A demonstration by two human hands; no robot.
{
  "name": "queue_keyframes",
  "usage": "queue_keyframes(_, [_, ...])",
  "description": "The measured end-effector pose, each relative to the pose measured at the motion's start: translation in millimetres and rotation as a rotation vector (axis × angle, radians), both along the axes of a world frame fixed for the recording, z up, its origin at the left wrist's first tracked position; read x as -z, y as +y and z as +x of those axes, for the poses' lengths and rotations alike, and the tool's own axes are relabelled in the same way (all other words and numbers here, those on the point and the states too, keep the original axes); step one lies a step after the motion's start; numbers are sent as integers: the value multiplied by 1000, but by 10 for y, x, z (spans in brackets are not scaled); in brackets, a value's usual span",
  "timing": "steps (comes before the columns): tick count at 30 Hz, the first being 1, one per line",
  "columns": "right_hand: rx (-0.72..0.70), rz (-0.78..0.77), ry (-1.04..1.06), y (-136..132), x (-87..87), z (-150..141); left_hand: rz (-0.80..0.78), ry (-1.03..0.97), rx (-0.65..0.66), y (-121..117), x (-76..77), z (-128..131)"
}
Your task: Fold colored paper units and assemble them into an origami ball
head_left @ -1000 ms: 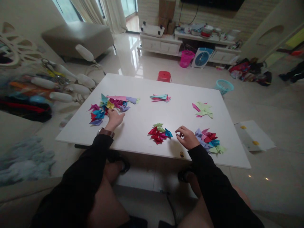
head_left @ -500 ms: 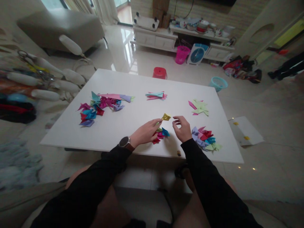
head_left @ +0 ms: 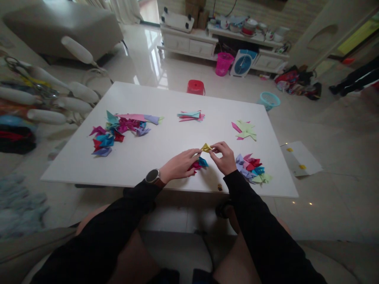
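A small yellow folded paper piece [head_left: 206, 148] is held above the white table [head_left: 166, 157], between both hands. My left hand [head_left: 181, 163], with a watch on its wrist, pinches the left end of the paper. On the right end, the fingertips of my right hand [head_left: 223, 157] are closed. Below my left hand lies a small pile of red, magenta and blue folded papers [head_left: 203, 161], partly hidden by the hand. Beside my right forearm sits another pile of folded papers [head_left: 251, 167] in purple, pink, red, blue and green.
A large mixed pile of folded papers [head_left: 108, 138] lies at the table's left. Flat folded strips [head_left: 191, 115] lie at the far middle, and green and pink pieces [head_left: 245, 130] at the right. A small brown object [head_left: 219, 187] sits by the near edge. A red stool [head_left: 196, 86] stands beyond.
My right hand has moved left and closed on the right end of the yellow paper, which was held by my left hand alone. The view has shifted slightly.
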State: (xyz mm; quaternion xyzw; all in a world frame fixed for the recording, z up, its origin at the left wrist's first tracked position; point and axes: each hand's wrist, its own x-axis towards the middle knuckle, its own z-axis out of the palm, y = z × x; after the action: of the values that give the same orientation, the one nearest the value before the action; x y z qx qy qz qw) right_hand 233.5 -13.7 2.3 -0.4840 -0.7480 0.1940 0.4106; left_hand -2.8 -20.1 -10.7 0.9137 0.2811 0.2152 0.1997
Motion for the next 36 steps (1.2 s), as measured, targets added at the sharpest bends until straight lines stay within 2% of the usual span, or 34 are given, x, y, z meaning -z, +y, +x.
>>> queue_keyframes(4, [46, -7, 51, 16, 15, -9, -37, -72, -1, 12, -27, -9])
queue_keyframes(7, [105, -67, 148, 37, 45, -24, -122, -266, -137, 31, -3, 20])
queue_keyframes(9, [141, -150, 228, 49, 75, -45, -256, -453, -285, 40, 37, 63])
queue_keyframes(11, [140, -254, 319, 52, 104, -81, -468, -606, -363, 43, 77, 116])
queue_keyframes(14, [95, -380, 448, 31, 134, -159, -773, -752, -352, 36, 106, 184])
queue_keyframes(17, [55, -424, 470, -10, 144, -229, -898, -834, -359, 32, 108, 219])
queue_keyframes(21, [17, -365, 364, -55, 117, -258, -856, -838, -381, 53, 124, 217])
queue_keyframes(27, [-52, -146, 146, -72, 29, -229, -691, -701, -389, 78, 142, 187])
queue_keyframes(30, [-111, -48, 42, -74, 47, -228, -675, -663, -384, 59, 119, 190])
queue_keyframes(36, [-124, 64, -87, -90, 127, -234, -660, -608, -361, 20, 70, 215])
